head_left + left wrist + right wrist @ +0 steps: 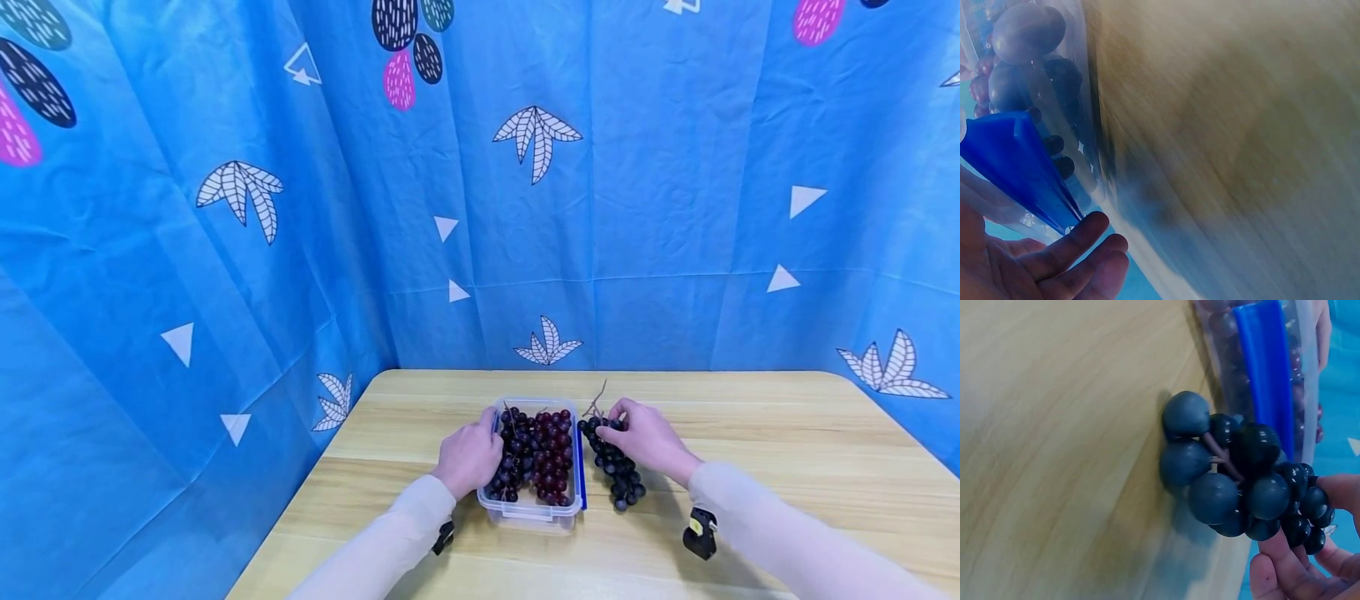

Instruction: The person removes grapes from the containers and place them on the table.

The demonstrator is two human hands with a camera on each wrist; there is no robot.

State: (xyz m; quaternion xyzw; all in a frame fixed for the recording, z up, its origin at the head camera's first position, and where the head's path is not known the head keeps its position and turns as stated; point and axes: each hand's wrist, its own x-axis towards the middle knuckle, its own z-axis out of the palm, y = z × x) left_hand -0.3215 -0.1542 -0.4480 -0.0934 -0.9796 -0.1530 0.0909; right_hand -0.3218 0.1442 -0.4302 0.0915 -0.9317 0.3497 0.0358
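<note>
A clear plastic food container point(528, 514) with blue side latches stands on the table, holding a dark purple grape bunch point(513, 457) on its left and a red grape bunch point(552, 457) on its right. My left hand point(471, 452) grips the container's left wall; in the left wrist view its fingers point(1088, 231) lie at the lower end of a blue latch point(1019, 159). Just right of the container, my right hand point(649, 435) holds a black grape bunch point(621, 477) near its stem end. Thumb and fingers pinch this bunch in the right wrist view, its lower grapes point(1213, 497) pointing toward the camera.
The light wood table point(787, 450) extends to both sides and behind the container. A blue patterned curtain point(637, 208) hangs behind the table and along its left side. A bare stem point(597, 400) sticks up from the black bunch.
</note>
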